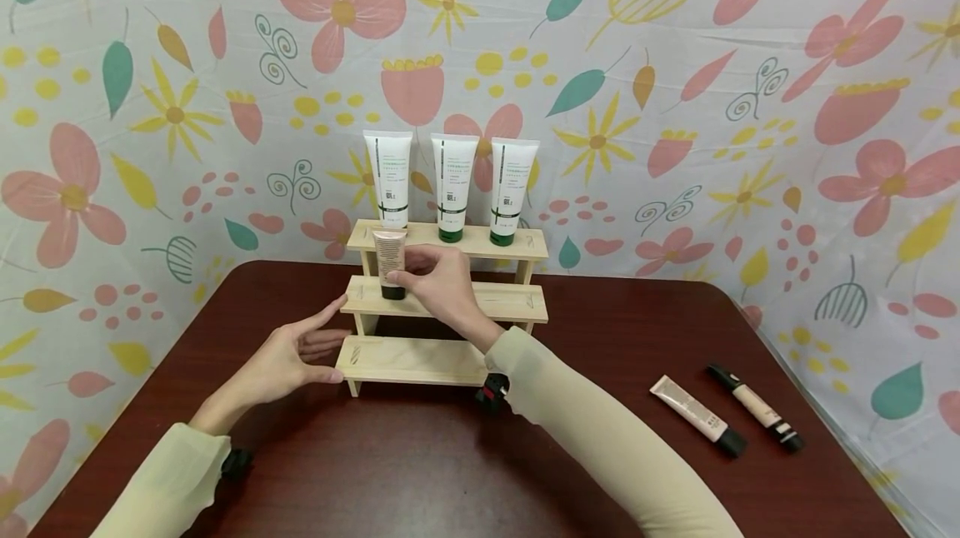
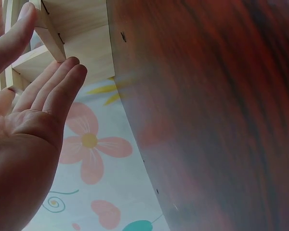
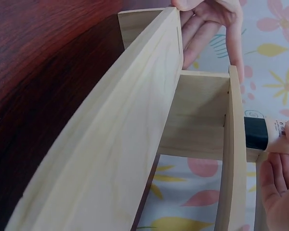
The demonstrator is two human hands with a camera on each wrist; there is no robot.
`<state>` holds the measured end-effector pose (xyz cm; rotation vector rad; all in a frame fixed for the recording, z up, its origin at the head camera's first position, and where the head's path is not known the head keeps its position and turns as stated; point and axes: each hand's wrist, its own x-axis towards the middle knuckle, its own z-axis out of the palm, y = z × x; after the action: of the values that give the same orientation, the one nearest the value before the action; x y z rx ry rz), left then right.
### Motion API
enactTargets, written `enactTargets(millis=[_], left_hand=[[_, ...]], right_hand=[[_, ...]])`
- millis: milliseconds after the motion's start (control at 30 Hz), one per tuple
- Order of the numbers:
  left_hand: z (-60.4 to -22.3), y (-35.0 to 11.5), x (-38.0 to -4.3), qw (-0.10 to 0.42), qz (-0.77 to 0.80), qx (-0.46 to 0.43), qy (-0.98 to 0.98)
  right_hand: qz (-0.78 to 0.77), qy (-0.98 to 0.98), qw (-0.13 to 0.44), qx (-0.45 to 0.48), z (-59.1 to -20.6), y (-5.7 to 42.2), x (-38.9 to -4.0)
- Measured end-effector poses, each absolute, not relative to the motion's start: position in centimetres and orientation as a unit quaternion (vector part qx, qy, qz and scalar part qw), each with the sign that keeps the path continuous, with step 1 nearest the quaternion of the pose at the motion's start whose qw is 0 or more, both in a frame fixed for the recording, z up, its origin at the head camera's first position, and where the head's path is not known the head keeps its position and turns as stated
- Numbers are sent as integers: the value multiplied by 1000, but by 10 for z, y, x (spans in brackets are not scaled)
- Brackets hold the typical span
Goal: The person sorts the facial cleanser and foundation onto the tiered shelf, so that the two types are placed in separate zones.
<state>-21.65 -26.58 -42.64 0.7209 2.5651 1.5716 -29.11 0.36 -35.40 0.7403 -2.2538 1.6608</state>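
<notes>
One beige tube [image 1: 390,261] is pinched by the right hand [image 1: 444,281], centre frame; the left hand [image 1: 279,360], lower left, spread wide, touches the rack [image 1: 416,359].

Shelf [image 1: 412,359]: the right sleeve [image 1: 600,430] hides the right end of the bottom step. Top step: the small tube [image 1: 391,259] hides the base of the leftmost white tube [image 1: 390,176]. Middle step: the right hand [image 1: 442,280] covers the centre; contact between wood and the small tube's cap [image 1: 393,292] appears likely but cannot be confirmed. Right of shelf: fine print on the pink tube [image 1: 693,413] is too small to read. Right wrist view: the top edge cuts off the left hand [image 1: 288,355].
</notes>
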Motion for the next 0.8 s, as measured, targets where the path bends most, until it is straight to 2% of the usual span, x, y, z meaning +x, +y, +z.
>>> enactTargets(millis=[800], left_hand=[[-425,-265,-215,24,509,229,829]], right_hand=[[568,-777,100,253,-355,7,-288]])
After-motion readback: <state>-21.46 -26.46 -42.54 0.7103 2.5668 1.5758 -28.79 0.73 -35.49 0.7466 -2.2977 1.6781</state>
